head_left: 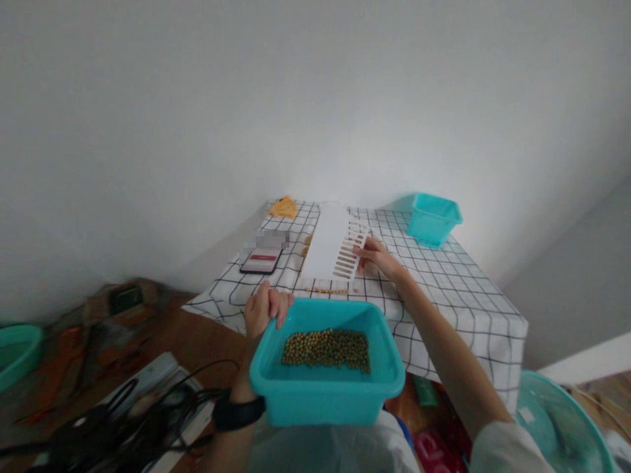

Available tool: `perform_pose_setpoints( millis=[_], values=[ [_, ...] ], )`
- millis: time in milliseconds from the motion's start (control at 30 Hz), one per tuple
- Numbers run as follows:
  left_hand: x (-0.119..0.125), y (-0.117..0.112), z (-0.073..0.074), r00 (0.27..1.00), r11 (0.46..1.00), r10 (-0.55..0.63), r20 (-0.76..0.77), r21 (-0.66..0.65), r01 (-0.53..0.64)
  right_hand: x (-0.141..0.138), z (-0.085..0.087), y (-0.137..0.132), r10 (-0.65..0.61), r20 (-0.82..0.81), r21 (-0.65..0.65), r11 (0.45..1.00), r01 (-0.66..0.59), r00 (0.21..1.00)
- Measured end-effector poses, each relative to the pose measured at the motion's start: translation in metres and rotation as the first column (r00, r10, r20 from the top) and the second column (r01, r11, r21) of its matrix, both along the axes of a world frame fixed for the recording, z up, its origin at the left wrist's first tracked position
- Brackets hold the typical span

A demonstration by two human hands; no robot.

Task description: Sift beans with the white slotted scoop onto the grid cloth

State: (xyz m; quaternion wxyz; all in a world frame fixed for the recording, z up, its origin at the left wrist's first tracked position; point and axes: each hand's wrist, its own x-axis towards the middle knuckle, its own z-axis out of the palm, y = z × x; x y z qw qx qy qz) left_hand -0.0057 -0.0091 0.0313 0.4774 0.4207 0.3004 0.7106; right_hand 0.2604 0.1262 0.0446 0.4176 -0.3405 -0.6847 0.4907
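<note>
My left hand (269,307) grips the far left rim of a turquoise plastic basin (325,394), its fingers closed over the edge. A layer of small round golden-brown beads (325,348) lies in the basin. At the table, my right hand (374,256) pinches the right edge of a white slotted board (328,243), which has a column of slots down that side. A row of beads (332,290) lies on the cloth at the board's near end. More yellowish pieces (307,246) show beside its left edge.
A checked cloth (444,289) covers the table against the wall. On it are a phone (261,259), a yellow packet (284,207) and a second turquoise basin (434,220). Black cables (182,401) lie at lower left; a large turquoise tub (562,420) stands at lower right.
</note>
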Motion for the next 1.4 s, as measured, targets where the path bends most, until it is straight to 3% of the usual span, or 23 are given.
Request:
perform_pose_setpoints(
  millis=[133, 367, 933, 1400],
  values=[
    [0.000, 0.001, 0.000, 1.000, 1.000, 0.009, -0.004, 0.007, -0.009, 0.000, -0.001, 0.002, -0.050, -0.050, 0.033, 0.998, 0.051, 0.998],
    [-0.001, 0.000, -0.002, 1.000, 1.000, -0.001, 0.000, 0.007, 0.001, -0.001, 0.007, -0.012, 0.097, 0.018, -0.009, 0.995, -0.096, 0.995],
    [0.001, 0.000, 0.001, 1.000, 0.999, -0.001, 0.008, 0.034, 0.001, -0.001, 0.007, -0.012, 0.202, 0.056, -0.039, 0.979, -0.200, 0.978],
    [0.000, 0.002, -0.005, 1.000, 0.999, -0.021, 0.011, 0.037, 0.021, -0.002, 0.007, -0.015, 0.269, 0.040, -0.107, 0.959, -0.264, 0.962]
  ],
)
